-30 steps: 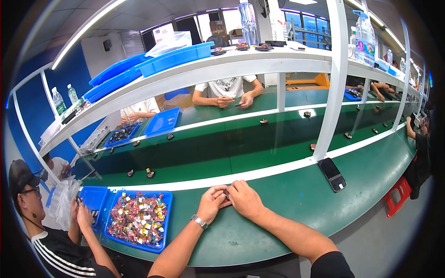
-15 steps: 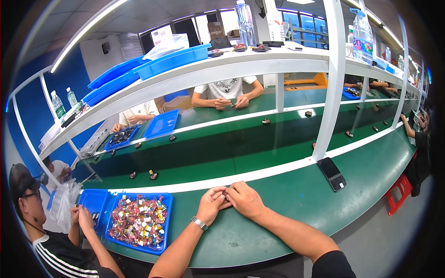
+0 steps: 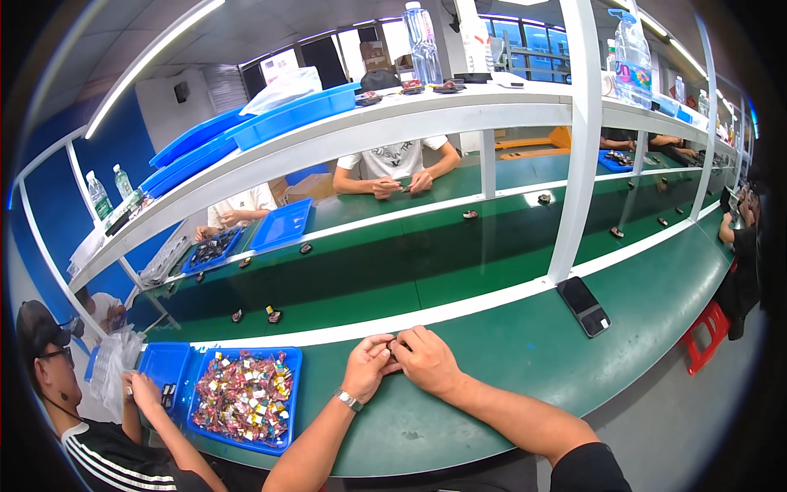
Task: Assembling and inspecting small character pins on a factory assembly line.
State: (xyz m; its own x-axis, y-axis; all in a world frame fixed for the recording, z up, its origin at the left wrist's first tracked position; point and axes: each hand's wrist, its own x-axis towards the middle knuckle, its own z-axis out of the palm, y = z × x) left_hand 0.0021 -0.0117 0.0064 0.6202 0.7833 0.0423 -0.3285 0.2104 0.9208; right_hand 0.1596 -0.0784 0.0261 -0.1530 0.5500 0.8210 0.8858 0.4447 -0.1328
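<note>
Over the green worktop [image 3: 484, 385], both of my hands are drawn together with their fingertips meeting. My left hand [image 3: 367, 366], a metal watch on its wrist, is closed in a pinch around a small dark part [image 3: 391, 348]. Bent over the same part from the right, my right hand [image 3: 428, 362] has its thumb and fingers closed on it. Fingers cover most of the part, so its kind does not show. Left of my forearm stands a blue tray [image 3: 297, 385] heaped with small wired parts [image 3: 244, 395] in red, white and yellow.
A black phone [image 3: 584, 307] lies right of my hands near a white post [image 3: 576, 164]. Small parts sit along the green conveyor belt [image 3: 393, 283]. An overhead shelf [image 3: 459, 102] holds bottles and blue trays. A co-worker [image 3: 90, 410] sits close on my left; others work across the belt.
My fingers have shifted slightly around the small part, which is now more covered. The left co-worker's hands have moved a little, and an arm at the far right has drawn back.
</note>
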